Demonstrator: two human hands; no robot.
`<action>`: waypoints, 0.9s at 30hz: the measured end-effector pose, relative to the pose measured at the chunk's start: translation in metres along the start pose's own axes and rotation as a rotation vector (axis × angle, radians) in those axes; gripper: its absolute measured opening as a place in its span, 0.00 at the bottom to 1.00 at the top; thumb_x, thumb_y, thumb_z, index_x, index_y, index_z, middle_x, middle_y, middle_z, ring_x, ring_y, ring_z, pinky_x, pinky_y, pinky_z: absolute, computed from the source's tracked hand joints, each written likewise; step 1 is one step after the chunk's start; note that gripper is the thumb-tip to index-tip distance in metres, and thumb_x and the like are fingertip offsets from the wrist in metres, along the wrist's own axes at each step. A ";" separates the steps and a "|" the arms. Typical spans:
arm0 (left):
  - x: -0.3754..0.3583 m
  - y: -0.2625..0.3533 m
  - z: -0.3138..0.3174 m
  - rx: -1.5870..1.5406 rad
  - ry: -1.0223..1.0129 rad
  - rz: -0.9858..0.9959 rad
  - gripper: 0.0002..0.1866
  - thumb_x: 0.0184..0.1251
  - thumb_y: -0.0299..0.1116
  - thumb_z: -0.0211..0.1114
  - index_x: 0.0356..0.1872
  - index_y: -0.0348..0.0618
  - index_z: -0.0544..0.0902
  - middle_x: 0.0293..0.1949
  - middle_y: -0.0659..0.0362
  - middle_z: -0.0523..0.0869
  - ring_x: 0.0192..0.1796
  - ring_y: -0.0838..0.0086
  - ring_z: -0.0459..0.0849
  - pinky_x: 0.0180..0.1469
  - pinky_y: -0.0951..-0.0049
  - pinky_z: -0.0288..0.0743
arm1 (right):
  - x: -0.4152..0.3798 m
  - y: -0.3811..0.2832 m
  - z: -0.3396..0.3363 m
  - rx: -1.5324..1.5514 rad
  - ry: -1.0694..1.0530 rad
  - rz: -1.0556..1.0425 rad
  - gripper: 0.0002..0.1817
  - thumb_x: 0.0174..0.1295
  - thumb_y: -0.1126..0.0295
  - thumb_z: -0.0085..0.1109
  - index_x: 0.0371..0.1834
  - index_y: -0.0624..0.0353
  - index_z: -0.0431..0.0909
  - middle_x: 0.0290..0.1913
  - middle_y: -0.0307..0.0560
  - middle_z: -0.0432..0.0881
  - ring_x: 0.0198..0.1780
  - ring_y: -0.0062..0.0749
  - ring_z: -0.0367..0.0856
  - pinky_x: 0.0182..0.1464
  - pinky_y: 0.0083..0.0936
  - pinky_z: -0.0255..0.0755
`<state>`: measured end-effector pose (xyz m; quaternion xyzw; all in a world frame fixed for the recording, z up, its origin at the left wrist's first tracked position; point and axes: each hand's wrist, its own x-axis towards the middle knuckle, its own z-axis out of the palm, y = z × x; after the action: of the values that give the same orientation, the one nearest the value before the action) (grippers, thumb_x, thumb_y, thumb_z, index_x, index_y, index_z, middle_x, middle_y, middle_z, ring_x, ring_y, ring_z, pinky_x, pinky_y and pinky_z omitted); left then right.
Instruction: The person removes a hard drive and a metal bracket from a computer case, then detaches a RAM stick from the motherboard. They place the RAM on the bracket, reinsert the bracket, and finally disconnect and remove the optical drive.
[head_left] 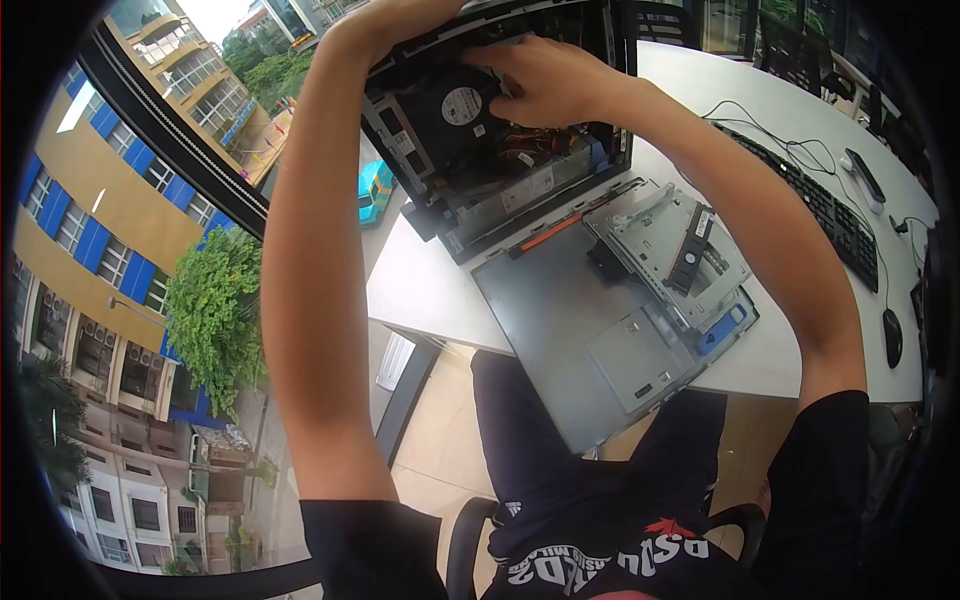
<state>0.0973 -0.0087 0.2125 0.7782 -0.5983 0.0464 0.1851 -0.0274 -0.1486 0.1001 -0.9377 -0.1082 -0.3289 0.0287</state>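
A desktop computer case [520, 195] stands with its side off at the table's edge, its insides showing. Within it sits a black fan housing [462, 104] with a round white label. My right hand [550, 82] reaches into the case beside the fan, index finger stretched toward its upper edge and thumb apart, with nothing visible between them. At the top of the view my left hand [405, 18] rests by the case's upper edge; its fingers are out of frame. Orange-red wires [545, 143] lie below the right hand inside the case.
A metal side panel [550, 310] juts over the table's front edge above my lap, with a metal drive bracket [665, 245] and blue latch [722, 330] on it. To the right are a keyboard [820, 205], cables and a mouse [892, 338]. A window is at left.
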 end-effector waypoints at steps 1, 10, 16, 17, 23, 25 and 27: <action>-0.001 0.004 0.000 0.004 0.005 -0.036 0.37 0.84 0.61 0.42 0.81 0.46 0.66 0.82 0.50 0.63 0.83 0.59 0.60 0.84 0.60 0.51 | 0.001 -0.002 -0.001 0.012 0.005 -0.015 0.36 0.58 0.67 0.60 0.75 0.52 0.74 0.33 0.56 0.89 0.34 0.44 0.91 0.46 0.39 0.86; -0.006 0.014 0.000 -0.039 0.003 -0.125 0.35 0.85 0.60 0.42 0.82 0.50 0.65 0.83 0.51 0.63 0.83 0.59 0.60 0.84 0.60 0.50 | 0.017 -0.012 -0.024 0.429 -0.290 0.300 0.37 0.62 0.65 0.64 0.77 0.59 0.70 0.21 0.47 0.82 0.17 0.32 0.82 0.20 0.27 0.79; -0.018 0.032 -0.002 -0.064 0.002 -0.107 0.36 0.84 0.61 0.43 0.82 0.50 0.65 0.83 0.51 0.63 0.84 0.59 0.59 0.84 0.60 0.50 | 0.018 -0.011 -0.028 0.589 -0.298 0.327 0.38 0.59 0.72 0.62 0.78 0.60 0.68 0.19 0.46 0.79 0.15 0.29 0.80 0.17 0.24 0.76; -0.011 0.026 0.000 -0.062 0.016 -0.123 0.36 0.84 0.62 0.43 0.82 0.50 0.65 0.83 0.51 0.63 0.84 0.59 0.59 0.84 0.60 0.50 | 0.015 -0.012 -0.028 0.605 -0.281 0.319 0.39 0.60 0.72 0.62 0.79 0.60 0.67 0.19 0.45 0.80 0.15 0.29 0.80 0.17 0.24 0.76; -0.007 0.024 0.001 -0.034 0.024 -0.252 0.38 0.82 0.64 0.44 0.80 0.47 0.69 0.80 0.48 0.67 0.81 0.58 0.65 0.82 0.59 0.55 | -0.002 -0.018 -0.020 0.627 -0.164 0.327 0.38 0.62 0.73 0.60 0.80 0.59 0.66 0.20 0.45 0.81 0.15 0.28 0.81 0.20 0.23 0.77; -0.012 0.029 -0.001 -0.045 0.010 -0.238 0.38 0.82 0.65 0.44 0.78 0.47 0.71 0.79 0.47 0.69 0.79 0.57 0.68 0.80 0.59 0.58 | -0.007 -0.023 -0.020 0.585 -0.106 0.332 0.34 0.62 0.73 0.60 0.76 0.59 0.72 0.19 0.46 0.82 0.16 0.28 0.81 0.22 0.25 0.77; -0.024 0.035 -0.002 -0.057 0.012 -0.154 0.39 0.82 0.66 0.44 0.77 0.46 0.73 0.77 0.46 0.72 0.77 0.57 0.71 0.79 0.59 0.60 | -0.015 -0.016 -0.006 0.358 0.095 0.200 0.29 0.61 0.68 0.61 0.70 0.55 0.78 0.22 0.49 0.85 0.21 0.36 0.85 0.30 0.30 0.82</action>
<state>0.0574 0.0061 0.2160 0.8161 -0.5365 0.0194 0.2138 -0.0460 -0.1363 0.0952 -0.9072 -0.0696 -0.3437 0.2324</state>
